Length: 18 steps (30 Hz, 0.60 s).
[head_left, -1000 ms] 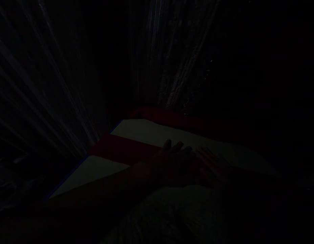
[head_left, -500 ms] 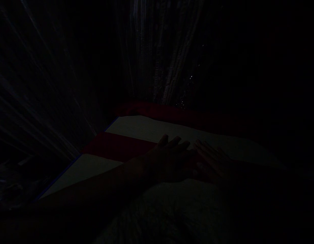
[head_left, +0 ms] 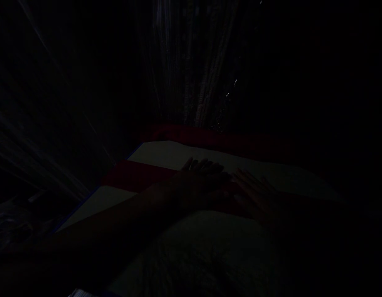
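Observation:
The scene is very dark. A flat cloth with pale and red stripes [head_left: 166, 154] lies spread in front of me, with a thin blue edge on its left side. My left hand [head_left: 200, 181] lies flat on it with the fingers stretched out, over the red stripe. My right hand [head_left: 255, 192] rests flat right beside it, fingers out as well. Neither hand holds anything. A paler, textured cloth [head_left: 206, 251] lies nearer to me, under my forearms.
Behind the cloth hangs a dim, streaked curtain or sheet [head_left: 194, 70] with a few glints. A red band [head_left: 228, 142] runs along the far edge of the cloth. The left [head_left: 17, 222] shows faint unclear shapes; the right is black.
My left hand has slid a little away from me and to the left across the cloth. The right hand has shifted slightly with it. The view has moved a bit.

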{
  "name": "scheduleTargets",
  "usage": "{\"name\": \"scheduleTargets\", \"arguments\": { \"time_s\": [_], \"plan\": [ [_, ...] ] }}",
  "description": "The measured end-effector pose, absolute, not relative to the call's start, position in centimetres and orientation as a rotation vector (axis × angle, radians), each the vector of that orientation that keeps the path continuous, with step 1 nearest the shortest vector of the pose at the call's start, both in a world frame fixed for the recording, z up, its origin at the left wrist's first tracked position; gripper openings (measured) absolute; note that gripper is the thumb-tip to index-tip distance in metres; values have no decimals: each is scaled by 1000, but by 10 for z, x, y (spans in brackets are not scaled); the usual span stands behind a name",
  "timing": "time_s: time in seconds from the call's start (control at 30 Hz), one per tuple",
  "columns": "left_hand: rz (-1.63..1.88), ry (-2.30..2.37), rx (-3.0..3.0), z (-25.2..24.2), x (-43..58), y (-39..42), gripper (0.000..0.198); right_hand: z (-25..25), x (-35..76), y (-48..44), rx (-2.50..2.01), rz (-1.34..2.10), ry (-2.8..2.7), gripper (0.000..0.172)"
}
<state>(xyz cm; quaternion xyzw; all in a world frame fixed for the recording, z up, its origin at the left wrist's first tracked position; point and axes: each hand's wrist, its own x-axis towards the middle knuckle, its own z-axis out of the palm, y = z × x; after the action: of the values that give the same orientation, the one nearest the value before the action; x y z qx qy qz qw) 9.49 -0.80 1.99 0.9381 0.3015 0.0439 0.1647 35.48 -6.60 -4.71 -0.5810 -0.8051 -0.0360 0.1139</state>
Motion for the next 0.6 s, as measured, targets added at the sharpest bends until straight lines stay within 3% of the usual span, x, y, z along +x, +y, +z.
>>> {"name": "scheduleTargets", "arguments": {
  "time_s": [0.4,0.6],
  "plan": [
    [13,1215,2727,13,-6,0,65,-48,353,-65,-1757,-14,-2318,72],
    [192,1470,2686,-2,-70,10,64,-46,352,-64,-1787,13,-2329,75]
  ]
}}
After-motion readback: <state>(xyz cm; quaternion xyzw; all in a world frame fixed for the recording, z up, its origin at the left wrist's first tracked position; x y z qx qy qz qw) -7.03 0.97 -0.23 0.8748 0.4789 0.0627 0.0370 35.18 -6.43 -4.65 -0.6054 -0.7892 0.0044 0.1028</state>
